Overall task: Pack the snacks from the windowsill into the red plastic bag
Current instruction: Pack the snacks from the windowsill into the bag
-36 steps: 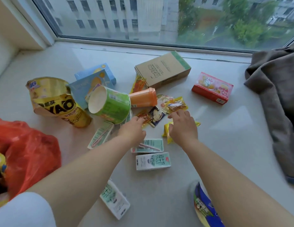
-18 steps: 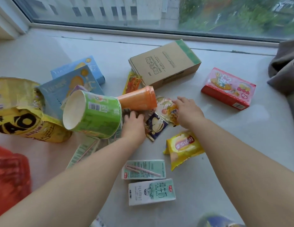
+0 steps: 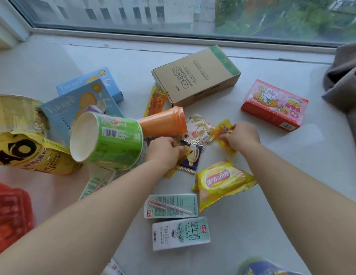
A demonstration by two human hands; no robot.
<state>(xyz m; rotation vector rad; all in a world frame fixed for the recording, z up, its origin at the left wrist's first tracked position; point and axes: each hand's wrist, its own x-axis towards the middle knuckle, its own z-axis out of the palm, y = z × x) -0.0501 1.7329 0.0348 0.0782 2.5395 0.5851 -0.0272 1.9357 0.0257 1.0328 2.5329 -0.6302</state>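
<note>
On the windowsill [image 3: 292, 175], both hands grasp small snack packets.
Left hand [image 3: 163, 149] curls around a dark packet [image 3: 191, 157]; right hand [image 3: 240, 135] pinches an orange packet [image 3: 222, 133], chips [image 3: 221, 181] just below.

Matt pale stone-like windowsill [image 3: 292, 165] under both hands. Glossy crinkled foil sachet [image 3: 224, 143] pinched in right hand [image 3: 240, 135]; glossy dark foil packet [image 3: 190, 155] at left hand [image 3: 163, 150]. Just nearer than right hand, shiny yellow plastic chip bag [image 3: 221, 179]. Beyond the hands, matt brown cardboard box [image 3: 195, 76]; smooth orange plastic cup [image 3: 163, 122]. Far left, thin red plastic bag [image 3: 10, 215], slightly shiny.
</note>
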